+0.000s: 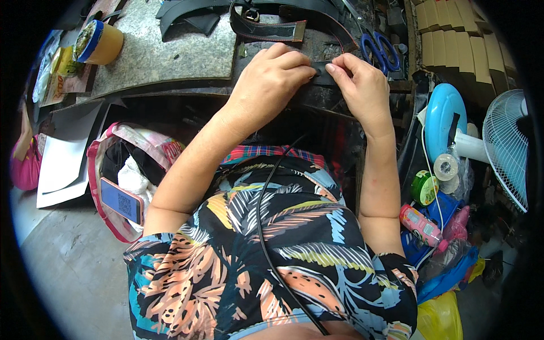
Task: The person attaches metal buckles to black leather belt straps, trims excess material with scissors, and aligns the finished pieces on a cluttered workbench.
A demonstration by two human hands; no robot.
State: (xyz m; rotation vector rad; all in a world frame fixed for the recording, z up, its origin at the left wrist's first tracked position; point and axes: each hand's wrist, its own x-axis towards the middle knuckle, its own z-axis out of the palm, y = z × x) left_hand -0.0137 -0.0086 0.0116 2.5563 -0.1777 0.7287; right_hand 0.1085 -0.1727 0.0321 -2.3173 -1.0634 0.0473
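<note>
Left hand (273, 73): fingers curled down, tips at the left part of the black piece; their undersides are hidden, so I cannot tell whether they pinch it
Right hand (361, 85): thumb and forefinger drawn together, pinching the black piece on its right part
Black piece (324, 75): a flat, dark strip between the two hands, near the front edge of the worktop
Black strap (266, 31): just beyond the left hand, curved, with a metal buckle
Scissors (381, 52): blue-handled, just beyond the right hand and a little to its right
Grey slab (175, 62): left of the left hand, flat on the worktop
Tub (103, 43): well left of the left hand, tan with a blue rim
Cardboard pieces (453, 48): stacked in rows, right of the right hand and farther out
Fan (506, 150): well to the right of the right hand, nearer the body
</note>
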